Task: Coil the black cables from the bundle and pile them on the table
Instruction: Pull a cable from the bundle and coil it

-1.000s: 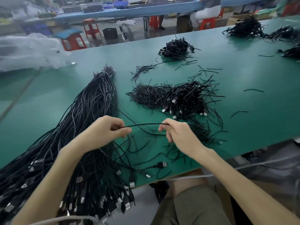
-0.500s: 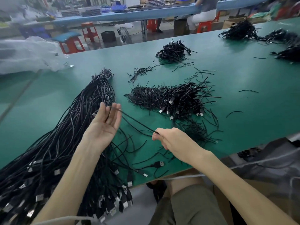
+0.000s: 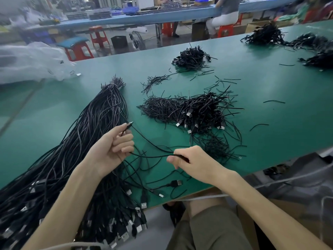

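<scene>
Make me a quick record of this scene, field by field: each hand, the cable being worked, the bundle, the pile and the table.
left hand: grip on one black cable, a plug end at the fingertips
right hand: pinches the same cable further along
cable: stretches between the two hands, not yet a finished coil
bundle: long loose cables on the left, plugs hanging over the near edge
pile: coiled cables mid-table, beyond the hands
table: green, with short black strands scattered about
</scene>
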Demonstrator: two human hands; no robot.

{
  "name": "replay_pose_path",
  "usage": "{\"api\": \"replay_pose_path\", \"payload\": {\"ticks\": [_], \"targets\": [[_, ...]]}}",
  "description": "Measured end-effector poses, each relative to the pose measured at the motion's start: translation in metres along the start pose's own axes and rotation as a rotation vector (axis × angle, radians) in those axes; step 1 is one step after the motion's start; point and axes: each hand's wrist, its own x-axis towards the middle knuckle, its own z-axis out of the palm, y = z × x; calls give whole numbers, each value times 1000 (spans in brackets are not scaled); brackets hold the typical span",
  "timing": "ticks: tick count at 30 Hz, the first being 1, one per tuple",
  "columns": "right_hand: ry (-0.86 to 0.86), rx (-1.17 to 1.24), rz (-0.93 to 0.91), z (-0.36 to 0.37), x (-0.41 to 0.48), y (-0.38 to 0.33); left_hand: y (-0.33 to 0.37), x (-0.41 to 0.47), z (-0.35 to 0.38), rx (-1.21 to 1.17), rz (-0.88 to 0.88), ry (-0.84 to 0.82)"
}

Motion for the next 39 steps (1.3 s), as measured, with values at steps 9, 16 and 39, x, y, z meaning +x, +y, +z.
{"api": "replay_pose_path", "payload": {"ticks": [9,16,39], "targets": [[-23,-7,-14,4,-3,-1,16,-12,-1,-126,217,-201],[-7,2,-7,6,2,-2,22,-14,-5,-223,246,-244],[235,369,-192,-2,15,-71,-36,-18,30,833,451,-222]]}}
